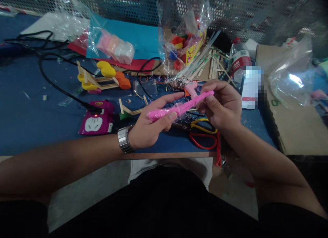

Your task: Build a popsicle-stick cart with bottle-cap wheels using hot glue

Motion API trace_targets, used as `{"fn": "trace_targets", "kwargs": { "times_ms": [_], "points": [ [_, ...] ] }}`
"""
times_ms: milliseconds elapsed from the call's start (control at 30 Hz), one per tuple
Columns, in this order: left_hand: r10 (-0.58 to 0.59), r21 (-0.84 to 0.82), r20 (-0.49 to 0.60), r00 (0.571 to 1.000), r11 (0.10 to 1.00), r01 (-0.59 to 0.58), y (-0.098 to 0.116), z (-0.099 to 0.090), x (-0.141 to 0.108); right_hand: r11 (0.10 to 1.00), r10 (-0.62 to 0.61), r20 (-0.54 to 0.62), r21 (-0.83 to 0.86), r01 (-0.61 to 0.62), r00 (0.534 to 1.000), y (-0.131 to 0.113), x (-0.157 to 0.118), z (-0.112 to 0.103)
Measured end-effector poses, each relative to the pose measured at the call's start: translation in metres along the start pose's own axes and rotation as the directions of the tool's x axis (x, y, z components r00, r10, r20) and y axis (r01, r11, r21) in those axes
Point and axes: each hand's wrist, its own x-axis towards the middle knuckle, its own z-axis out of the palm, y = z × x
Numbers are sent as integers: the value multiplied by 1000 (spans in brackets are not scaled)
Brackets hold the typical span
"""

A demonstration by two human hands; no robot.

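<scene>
A long, soft-looking bright pink strip [188, 105], perhaps modelling clay, stretches between my hands, with clear plastic film around part of it. My left hand [151, 123] is closed on its lower end, thumb on top and index finger stretched out. The raised right end is pinched between thumb and fingers of my right hand [222, 104]. Beneath the hands lie scissors [203, 140] with red and yellow handles. Just behind the strip rests a pink glue gun [191, 88], partly hidden. A small wooden-stick piece with green parts [125, 115] sits left of my left hand.
A purple power socket [97, 118] with a black cable stands at left. Behind it is a stick model with yellow and orange wheels [105, 79]. Bagged clay tubs [116, 48], wooden sticks [214, 65], a bottle [238, 60] and cardboard [299, 128] lie around the blue table.
</scene>
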Motion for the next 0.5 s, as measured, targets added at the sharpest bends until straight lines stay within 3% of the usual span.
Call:
{"fn": "trace_targets", "kwargs": {
  "times_ms": [67, 167, 367, 433, 500],
  "points": [
    [-12, 0, -1, 1000, 1000, 12, 0, 1, 0, 1000, 17, 15, 9, -17, 1000, -1, 1, -1],
    [-25, -19, 14, 1000, 999, 25, 0, 0, 0, 1000, 22, 154, -6, -21, 988, -7, 1, -4],
    [-32, -72, 12, 999, 997, 33, -2, -1, 0, 1000, -10, 486, 20, 1, 874, -22, 7, -10],
    [-27, -83, 12, 1000, 996, 28, -1, -1, 1, 999, -33, 539, 32, 19, 842, -25, 9, -9],
    [-21, -79, 16, 1000, 997, 22, -1, -1, 1, 998, -53, 532, 10, 57, 845, -25, 10, -7]
  ]
}}
